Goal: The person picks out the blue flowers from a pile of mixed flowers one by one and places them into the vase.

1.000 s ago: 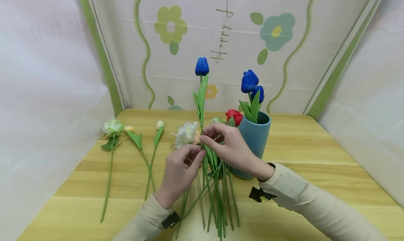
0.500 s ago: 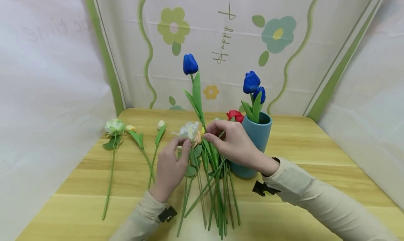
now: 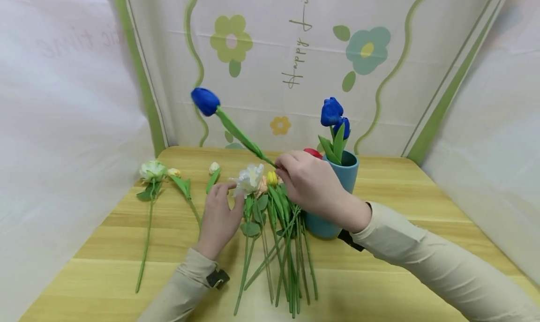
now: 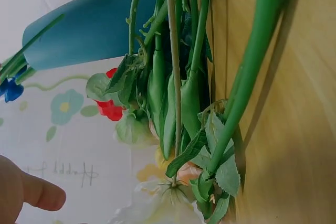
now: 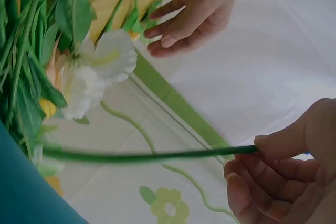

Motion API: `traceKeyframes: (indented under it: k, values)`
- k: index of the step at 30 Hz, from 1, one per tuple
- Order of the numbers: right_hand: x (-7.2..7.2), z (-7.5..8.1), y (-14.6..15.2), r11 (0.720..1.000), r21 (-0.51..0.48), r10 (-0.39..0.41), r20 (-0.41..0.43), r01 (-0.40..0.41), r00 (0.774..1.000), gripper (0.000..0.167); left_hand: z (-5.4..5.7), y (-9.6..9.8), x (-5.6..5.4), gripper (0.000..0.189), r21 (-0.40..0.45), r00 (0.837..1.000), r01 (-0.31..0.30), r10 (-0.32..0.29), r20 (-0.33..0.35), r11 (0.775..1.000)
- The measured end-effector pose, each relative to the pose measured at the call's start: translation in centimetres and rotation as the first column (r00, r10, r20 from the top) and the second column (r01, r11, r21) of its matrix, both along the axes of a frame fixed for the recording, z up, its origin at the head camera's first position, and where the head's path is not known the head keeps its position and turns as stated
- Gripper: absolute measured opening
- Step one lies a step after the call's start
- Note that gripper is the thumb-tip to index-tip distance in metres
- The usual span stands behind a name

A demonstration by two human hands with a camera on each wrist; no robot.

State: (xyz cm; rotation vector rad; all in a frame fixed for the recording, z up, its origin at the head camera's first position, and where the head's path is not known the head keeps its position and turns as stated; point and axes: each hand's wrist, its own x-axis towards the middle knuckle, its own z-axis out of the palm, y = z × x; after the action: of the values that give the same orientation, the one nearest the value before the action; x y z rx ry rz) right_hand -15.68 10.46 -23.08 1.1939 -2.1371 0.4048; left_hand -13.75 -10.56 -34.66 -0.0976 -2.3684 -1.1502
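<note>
Thumb and fingers of my right hand (image 3: 314, 188) pinch the stem of a blue tulip (image 3: 206, 101), whose bloom leans far to the left in the head view. The right wrist view shows the tulip's green stem (image 5: 157, 156) stretching away from the pinch toward the vase. My left hand (image 3: 219, 219) is empty, its fingers loosely bent beside a white flower (image 3: 249, 179). Below both hands lies a bunch of long stems (image 3: 291, 261) with a yellow tulip (image 3: 272, 178) among them. Only the left thumb (image 4: 44, 192) shows in the left wrist view.
A blue vase (image 3: 350, 179) holding blue tulips (image 3: 332, 112) stands behind my right hand. A red flower (image 3: 313, 152) shows partly next to it. On the left of the table (image 3: 97, 265) lie a pale green flower (image 3: 153, 171) and cream tulips (image 3: 214, 167). Printed cloth surrounds the table.
The blue tulip has swung from upright to a steep leftward tilt as my right hand turned. My left hand has let go of its stem and drawn away to the left.
</note>
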Motion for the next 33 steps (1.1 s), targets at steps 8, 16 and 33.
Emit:
traceKeyframes:
  k: [8, 16, 33]
  values:
    - [0.2, 0.0, -0.4, 0.988, 0.089, -0.093, -0.312, 0.126, 0.946, 0.012, -0.2, 0.1, 0.0, 0.033, -0.044, 1.0, -0.002, 0.002, -0.018, 0.999]
    - [0.8, 0.7, -0.9, 0.958, 0.154, -0.139, -0.487, 0.242, 0.862, 0.019, -0.2, 0.2, -0.1, 0.034, -0.057, 1.0, -0.006, 0.007, 0.006, 0.998]
    - [-0.3, 0.7, -0.1, 0.96, 0.12, -0.166, -0.481, 0.252, 0.861, 0.016, -0.5, 0.2, 0.0, 0.033, -0.053, 0.999, 0.023, -0.022, 0.024, 0.998]
